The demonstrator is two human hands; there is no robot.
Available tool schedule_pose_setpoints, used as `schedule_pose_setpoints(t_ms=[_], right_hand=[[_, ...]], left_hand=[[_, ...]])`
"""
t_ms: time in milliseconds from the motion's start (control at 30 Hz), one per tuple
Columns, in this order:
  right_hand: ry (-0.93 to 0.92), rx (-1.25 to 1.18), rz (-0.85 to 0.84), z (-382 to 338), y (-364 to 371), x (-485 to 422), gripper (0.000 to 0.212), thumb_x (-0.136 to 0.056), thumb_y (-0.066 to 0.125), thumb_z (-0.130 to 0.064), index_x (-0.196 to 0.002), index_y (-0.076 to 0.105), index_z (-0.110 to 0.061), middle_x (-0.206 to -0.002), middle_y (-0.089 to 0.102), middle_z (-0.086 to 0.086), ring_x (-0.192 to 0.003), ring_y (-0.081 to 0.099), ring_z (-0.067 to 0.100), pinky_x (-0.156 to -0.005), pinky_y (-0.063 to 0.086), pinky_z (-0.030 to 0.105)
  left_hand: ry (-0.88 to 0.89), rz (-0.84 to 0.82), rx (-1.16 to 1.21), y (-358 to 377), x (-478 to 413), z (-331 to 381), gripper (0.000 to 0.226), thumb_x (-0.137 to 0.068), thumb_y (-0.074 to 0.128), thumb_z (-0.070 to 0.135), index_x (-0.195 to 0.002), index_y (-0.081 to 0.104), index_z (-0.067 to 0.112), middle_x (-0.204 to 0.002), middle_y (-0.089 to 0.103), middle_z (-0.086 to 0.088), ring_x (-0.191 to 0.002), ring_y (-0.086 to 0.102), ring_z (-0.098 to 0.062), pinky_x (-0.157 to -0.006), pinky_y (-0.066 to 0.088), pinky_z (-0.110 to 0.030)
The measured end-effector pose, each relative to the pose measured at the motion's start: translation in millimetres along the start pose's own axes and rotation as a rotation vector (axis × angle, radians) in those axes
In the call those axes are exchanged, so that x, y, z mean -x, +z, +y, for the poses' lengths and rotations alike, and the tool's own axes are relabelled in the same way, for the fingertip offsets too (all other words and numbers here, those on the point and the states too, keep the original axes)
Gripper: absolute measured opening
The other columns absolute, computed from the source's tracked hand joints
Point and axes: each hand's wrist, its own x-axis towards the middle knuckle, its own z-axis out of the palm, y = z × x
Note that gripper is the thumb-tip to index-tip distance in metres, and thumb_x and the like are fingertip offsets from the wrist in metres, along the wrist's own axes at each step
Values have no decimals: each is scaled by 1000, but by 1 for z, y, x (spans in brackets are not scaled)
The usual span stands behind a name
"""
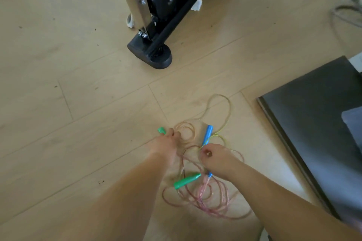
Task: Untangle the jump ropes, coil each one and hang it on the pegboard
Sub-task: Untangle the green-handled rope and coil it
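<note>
The ropes (202,191) lie tangled on the floor (78,84) between our arms. Our left hand (166,147) grips a green handle (161,130). Our right hand (216,159) pinches a yellow strand (217,133) just beside the blue handle (207,135). A second green handle (187,180) lies between both hands.

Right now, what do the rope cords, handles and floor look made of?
Cords: probably tinted PVC, translucent with glossy glints. Green handle and blue handle: likely moulded plastic, smooth, uniform colour. Floor: wood-look planks, matte; laminate or wood, can't tell.
</note>
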Motion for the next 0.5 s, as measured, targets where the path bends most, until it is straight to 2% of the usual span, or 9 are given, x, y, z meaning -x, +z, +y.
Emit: schedule_pose_setpoints(t_ms=[67,133,200,267,333,400,500], right_hand=[[-1,-33,-40,10,16,-1,18,-98,53,-31,-90,66,-22,-86,62,-2,-86,62,22,-72,46,27],[33,-27,-34,20,21,-1,16,-97,54,-29,-96,69,-22,-89,63,-2,-87,63,22,-74,49,27],[69,-39,3,25,17,3,19,-98,53,-29,-99,71,-21,-87,63,-2,-81,60,20,-69,45,27],[98,-65,21,26,9,9,24,-99,53,-32,-85,67,-19,-77,59,-2,-70,57,17,-61,43,26],[125,-137,14,20,-3,17,35,-99,50,-37,-75,62,-16,-73,65,2,-66,63,22,-63,52,27],[167,-307,-1,5,-22,32,47,-103,43,-49,-79,66,-15,-76,74,7,-67,71,26,-66,58,35],[211,-677,-33,-26,-66,60,65,-105,34,-59,-93,70,-7,-78,75,12,-65,67,27,-60,50,30]], left_hand=[[1,-8,16,12,4,-3,53,-93,62,20,-142,41,17,-139,48,-7,-122,58,-33,-96,49,-42],[34,-3,65,11,5,-3,48,-96,58,31,-142,47,19,-139,52,-7,-123,59,-33,-98,49,-40],[70,43,148,1,9,1,35,-97,54,35,-128,60,19,-131,59,-10,-120,61,-33,-95,49,-38],[88,107,215,-20,15,7,28,-97,49,36,-110,66,17,-118,65,-12,-113,63,-34,-89,49,-37],[101,150,292,-44,24,15,26,-95,49,33,-101,67,16,-110,68,-11,-107,64,-32,-84,48,-35],[110,153,438,-73,40,25,27,-91,51,34,-93,71,15,-101,72,-10,-100,66,-27,-80,48,-30],[177,126,701,-129,70,47,24,-87,60,24,-86,76,6,-82,73,-14,-71,64,-18,-73,57,-34]])
